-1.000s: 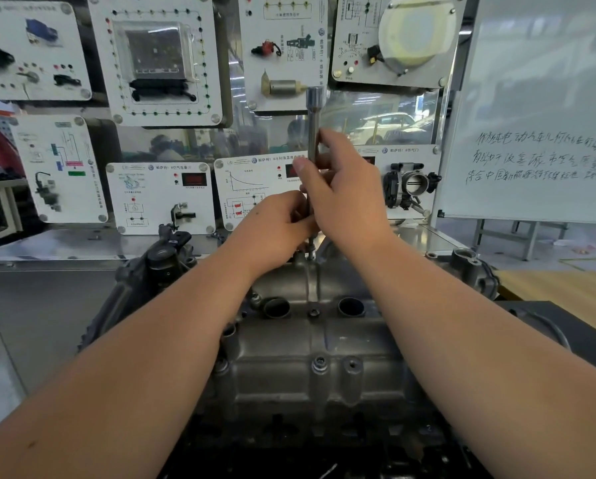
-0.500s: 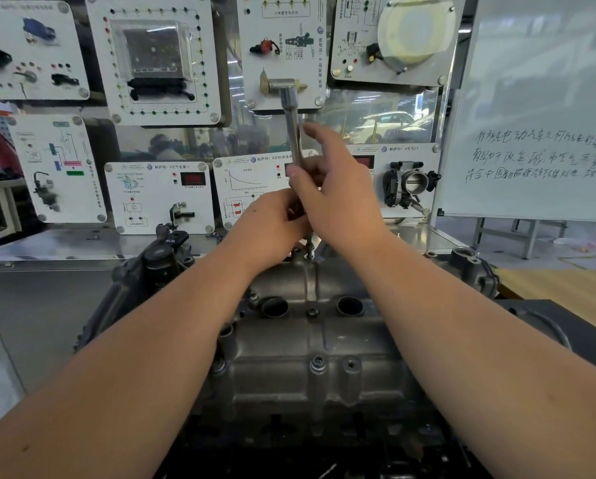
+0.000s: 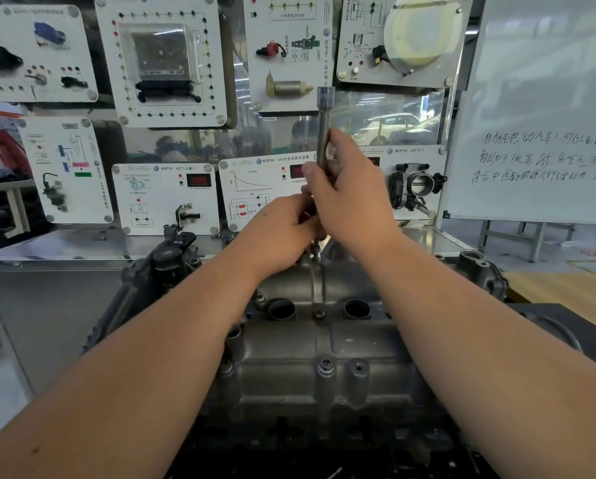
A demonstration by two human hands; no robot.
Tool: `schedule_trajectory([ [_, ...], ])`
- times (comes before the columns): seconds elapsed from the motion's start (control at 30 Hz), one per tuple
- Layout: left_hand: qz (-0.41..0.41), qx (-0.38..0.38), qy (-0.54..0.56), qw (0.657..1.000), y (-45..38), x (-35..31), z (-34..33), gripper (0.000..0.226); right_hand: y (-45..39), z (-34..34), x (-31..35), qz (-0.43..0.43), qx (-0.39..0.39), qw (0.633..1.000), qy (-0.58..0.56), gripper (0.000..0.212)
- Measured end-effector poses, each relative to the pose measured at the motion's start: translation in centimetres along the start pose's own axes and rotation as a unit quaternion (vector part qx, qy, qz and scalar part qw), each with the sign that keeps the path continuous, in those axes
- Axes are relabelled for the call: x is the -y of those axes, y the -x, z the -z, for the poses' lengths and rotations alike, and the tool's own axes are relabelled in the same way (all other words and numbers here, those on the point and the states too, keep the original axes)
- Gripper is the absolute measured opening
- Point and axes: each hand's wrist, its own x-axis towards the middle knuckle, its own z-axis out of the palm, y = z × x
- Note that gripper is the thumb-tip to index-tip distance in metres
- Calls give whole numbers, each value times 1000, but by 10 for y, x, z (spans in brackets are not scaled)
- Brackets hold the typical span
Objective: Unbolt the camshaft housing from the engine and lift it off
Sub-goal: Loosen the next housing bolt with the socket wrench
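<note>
The grey cast camshaft housing (image 3: 310,344) lies on top of the engine in the middle of the view, with two round holes and several bolts in its upper face. A long steel socket wrench (image 3: 324,126) stands upright over a bolt (image 3: 315,252) at the housing's far edge. My right hand (image 3: 351,198) grips the wrench shaft about halfway up. My left hand (image 3: 282,229) holds the lower end of the wrench just above the bolt; its fingertips are hidden behind the right hand.
A black intake part (image 3: 165,261) sits at the engine's far left and a metal flange (image 3: 479,267) at its far right. Behind stands a wall of white training panels (image 3: 165,60), with a whiteboard (image 3: 545,108) at the right and a wooden bench top (image 3: 572,288).
The wrench's top swung left, then back to upright, as my hands worked it over the far bolt. Both hands stay in the same place on the tool.
</note>
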Motion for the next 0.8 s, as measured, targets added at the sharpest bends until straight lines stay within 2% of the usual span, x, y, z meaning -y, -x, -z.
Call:
schedule_trajectory([
  [0.07, -2, -2, -6, 1000, -1, 1, 0, 8, 1, 0, 1, 17, -21, 999, 19, 30],
  [0.13, 3, -6, -10, 1000, -1, 0, 0, 19, 1, 1, 1, 23, -31, 999, 23, 19],
  [0.33, -13, -6, 4, 1000, 1, -2, -1, 16, -1, 0, 1, 5, 11, 1000, -14, 17],
  [0.47, -1, -8, -3, 1000, -1, -1, 1, 14, 2, 1, 5, 9, -1, 1000, -18, 43],
  [0.6, 2, -2, 6, 1000, -1, 0, 0, 20, 0, 0, 3, 18, -20, 1000, 6, 18],
  [0.8, -10, -4, 30, 999, 2, -2, -2, 21, -2, 1, 3, 1, 1, 1000, -23, 19],
])
